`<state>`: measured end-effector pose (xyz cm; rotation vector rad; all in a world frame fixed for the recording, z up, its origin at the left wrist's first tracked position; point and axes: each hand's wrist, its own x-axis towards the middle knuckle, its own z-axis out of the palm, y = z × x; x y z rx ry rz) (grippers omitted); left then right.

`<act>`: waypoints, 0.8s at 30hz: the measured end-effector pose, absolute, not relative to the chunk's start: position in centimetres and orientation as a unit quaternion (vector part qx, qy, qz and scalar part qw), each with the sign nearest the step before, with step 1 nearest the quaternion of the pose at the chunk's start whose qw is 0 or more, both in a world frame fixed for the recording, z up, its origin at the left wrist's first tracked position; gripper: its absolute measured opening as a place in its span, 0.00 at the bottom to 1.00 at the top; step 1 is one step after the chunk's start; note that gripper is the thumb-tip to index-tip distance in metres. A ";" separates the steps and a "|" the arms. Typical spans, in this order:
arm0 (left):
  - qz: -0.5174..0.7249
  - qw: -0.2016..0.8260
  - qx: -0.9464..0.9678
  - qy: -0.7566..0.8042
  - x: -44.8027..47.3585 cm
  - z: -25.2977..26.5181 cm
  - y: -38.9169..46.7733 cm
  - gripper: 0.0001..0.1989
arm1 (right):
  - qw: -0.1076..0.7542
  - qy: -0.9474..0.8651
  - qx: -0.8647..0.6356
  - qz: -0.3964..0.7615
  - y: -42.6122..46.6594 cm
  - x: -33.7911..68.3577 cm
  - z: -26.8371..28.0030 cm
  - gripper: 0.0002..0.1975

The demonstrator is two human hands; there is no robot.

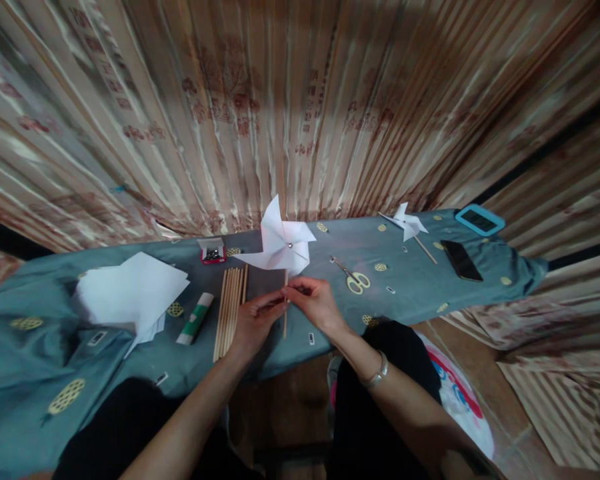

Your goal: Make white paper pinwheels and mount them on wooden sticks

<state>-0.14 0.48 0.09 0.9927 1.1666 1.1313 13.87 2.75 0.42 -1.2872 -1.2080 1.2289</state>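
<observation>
In the head view, a white paper pinwheel sits just beyond both hands, its thin wooden stick running down between them. The left hand and right hand pinch this stick with their fingertips, below the blades. Left of the pinwheel lie loose sticks; right of it, scissors and a second pinwheel.

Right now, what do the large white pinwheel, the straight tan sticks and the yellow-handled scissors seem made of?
Large white pinwheel: likely matte paper, from its creases.
Straight tan sticks: probably wood, dull and pale.
Yellow-handled scissors: handles perhaps plastic, evenly coloured; blades probably metal, greyish; finish unclear.
</observation>
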 end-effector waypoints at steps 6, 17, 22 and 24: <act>0.466 0.563 0.444 0.518 -0.8 0.4 0.1 0.22 | 0.487 -0.531 -0.554 0.417 4.2 16.6 2.0 0.11; 0.439 0.571 0.469 0.511 -0.8 0.7 -0.5 0.15 | 0.249 -0.618 -0.746 0.017 7.6 31.2 7.6 0.11; 0.428 0.582 0.473 0.504 -0.7 0.7 -0.7 0.15 | 0.051 -0.561 -0.822 -0.080 9.6 37.7 7.6 0.14; 0.420 0.589 0.472 0.504 -0.6 0.7 -0.8 0.15 | 0.028 -0.548 -0.832 -0.078 10.6 39.7 7.0 0.14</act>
